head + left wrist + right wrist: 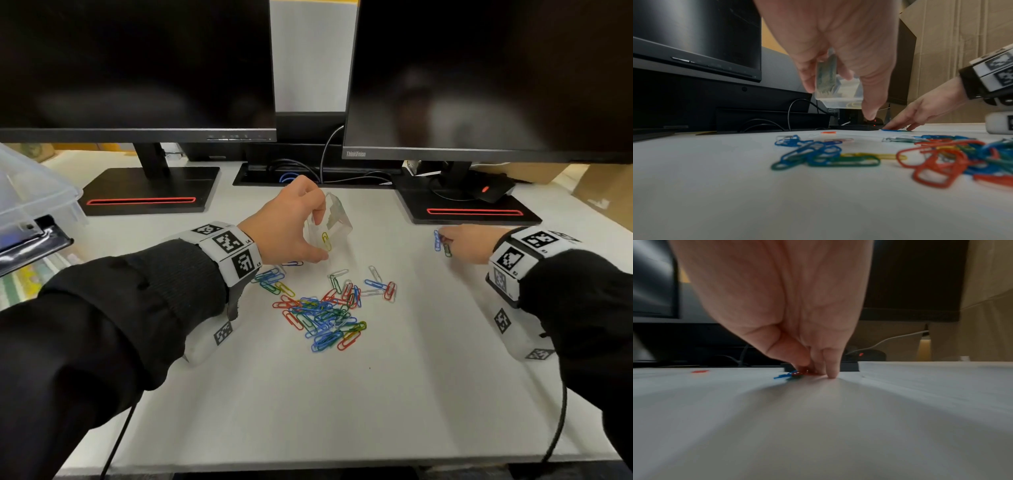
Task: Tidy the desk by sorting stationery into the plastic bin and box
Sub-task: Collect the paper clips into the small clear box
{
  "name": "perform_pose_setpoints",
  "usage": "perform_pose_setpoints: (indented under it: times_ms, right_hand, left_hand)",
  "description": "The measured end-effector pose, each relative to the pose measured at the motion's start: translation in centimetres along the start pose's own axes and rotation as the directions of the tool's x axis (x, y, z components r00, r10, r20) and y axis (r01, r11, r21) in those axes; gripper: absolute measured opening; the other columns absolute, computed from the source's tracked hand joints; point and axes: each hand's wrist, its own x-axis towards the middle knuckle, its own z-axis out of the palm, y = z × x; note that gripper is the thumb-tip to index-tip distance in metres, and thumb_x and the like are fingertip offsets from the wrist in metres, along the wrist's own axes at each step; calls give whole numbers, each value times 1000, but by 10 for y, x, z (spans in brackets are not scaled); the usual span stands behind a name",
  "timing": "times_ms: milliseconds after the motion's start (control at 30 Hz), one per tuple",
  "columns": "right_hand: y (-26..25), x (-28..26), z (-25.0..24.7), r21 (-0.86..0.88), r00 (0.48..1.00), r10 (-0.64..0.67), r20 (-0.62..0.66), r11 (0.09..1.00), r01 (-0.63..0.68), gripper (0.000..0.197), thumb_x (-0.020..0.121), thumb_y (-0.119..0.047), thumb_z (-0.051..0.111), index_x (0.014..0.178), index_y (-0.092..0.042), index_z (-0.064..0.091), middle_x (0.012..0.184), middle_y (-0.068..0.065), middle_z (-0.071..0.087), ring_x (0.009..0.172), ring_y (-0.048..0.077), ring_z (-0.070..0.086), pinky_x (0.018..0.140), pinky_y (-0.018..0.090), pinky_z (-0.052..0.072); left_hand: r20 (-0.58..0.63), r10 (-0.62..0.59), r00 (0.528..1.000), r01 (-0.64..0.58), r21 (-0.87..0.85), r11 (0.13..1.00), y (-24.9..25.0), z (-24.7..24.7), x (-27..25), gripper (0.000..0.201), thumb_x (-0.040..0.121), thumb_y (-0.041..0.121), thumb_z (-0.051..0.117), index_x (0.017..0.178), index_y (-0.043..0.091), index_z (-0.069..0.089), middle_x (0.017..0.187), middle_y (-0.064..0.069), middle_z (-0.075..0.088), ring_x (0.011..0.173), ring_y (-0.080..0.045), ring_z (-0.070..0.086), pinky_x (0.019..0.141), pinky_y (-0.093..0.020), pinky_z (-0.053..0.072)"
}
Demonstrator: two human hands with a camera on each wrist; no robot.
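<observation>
My left hand (317,236) grips a small clear plastic box (337,219) and holds it tilted just above the white desk (308,394). A yellow paper clip (326,241) lies inside the box. The left wrist view shows the box (840,95) between thumb and fingers (871,112). A pile of coloured paper clips (325,315) is spread on the desk below the box. To the right, my right hand (445,241) is down on the desk, its thumb and fingertips (831,374) pinching a blue clip (437,240), a green clip (447,250) and a red clip (807,371).
Two dark monitors stand at the back on black stands (147,192). A large clear plastic bin (30,195) sits at the far left with a black clipboard (30,246) in front of it. A black mouse (489,190) and cables lie behind; a cardboard box (603,192) sits far right.
</observation>
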Motion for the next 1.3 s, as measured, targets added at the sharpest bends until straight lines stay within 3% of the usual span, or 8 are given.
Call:
perform_pose_setpoints:
  times_ms: [67, 133, 200, 400, 533, 800, 1033, 1300]
  right_hand:
    - [-6, -16, 3, 19, 997, -68, 26, 998, 68, 40, 98, -6, 32, 138, -4, 38, 121, 8, 48, 110, 21, 45, 87, 16, 35]
    - [-10, -31, 7, 68, 991, -128, 42, 990, 125, 51, 96, -4, 33, 146, -14, 28, 144, 7, 39, 131, 24, 37, 106, 24, 26]
    - [-10, -38, 10, 125, 988, -154, 18, 981, 151, 58, 93, 1, 35, 147, -20, 26, 152, 4, 30, 139, 23, 29, 112, 28, 21]
    - [0, -14, 3, 112, 992, 45, -116, 993, -32, 46, 99, -14, 36, 144, -10, 29, 149, 14, 35, 136, 29, 34, 111, 37, 28]
    - [3, -1, -5, 89, 984, 93, -151, 993, -80, 46, 96, -9, 40, 141, -9, 36, 146, 16, 37, 133, 32, 38, 109, 39, 31]
    - [6, 11, -7, 55, 990, 59, -129, 997, -53, 48, 93, -2, 40, 139, -17, 43, 144, 11, 40, 131, 31, 39, 109, 40, 33]
    - [5, 15, -8, -10, 995, 57, -87, 998, -58, 47, 95, -5, 38, 141, -15, 39, 144, 12, 41, 130, 30, 41, 108, 38, 34]
    - [-4, -4, -11, 18, 993, -87, -81, 996, 88, 39, 92, -2, 44, 127, -18, 54, 136, 7, 47, 124, 25, 45, 105, 35, 37]
  left_hand:
    - [-5, 6, 1000, -6, -2, 1000, 1, 0, 0, 46, 63, 31, 82, 85, 22, 43, 117, 4, 36, 102, -13, 39, 83, -21, 38]
    - [-11, 14, 1000, -14, -10, 1000, 1, 0, 0, 46, 63, 31, 83, 85, 22, 43, 116, 3, 37, 102, -15, 41, 84, -23, 41]
    - [-9, 19, 1000, -19, -8, 1000, 2, 0, 0, 47, 62, 31, 83, 85, 22, 43, 113, 5, 36, 100, -16, 42, 85, -26, 43]
    - [-5, 17, 1000, -17, 2, 1000, 1, 0, -1, 47, 62, 31, 83, 85, 22, 43, 115, 3, 37, 99, -15, 41, 82, -23, 39]
    - [-8, 10, 1000, -11, -3, 1000, 1, 0, 0, 47, 63, 30, 83, 85, 22, 42, 114, 4, 36, 98, -13, 39, 80, -21, 37]
    - [4, 2, 1000, -2, -3, 1000, 3, -2, 0, 46, 64, 31, 82, 86, 22, 42, 121, 2, 38, 102, -12, 38, 81, -19, 37]
    - [5, -8, 1000, 8, 1, 1000, 3, 0, 0, 46, 64, 30, 82, 86, 22, 42, 111, 8, 32, 101, -11, 37, 80, -20, 37]
    - [0, -7, 1000, 7, -2, 1000, 1, 0, -1, 46, 64, 30, 82, 86, 22, 43, 117, 4, 36, 104, -13, 39, 82, -21, 38]
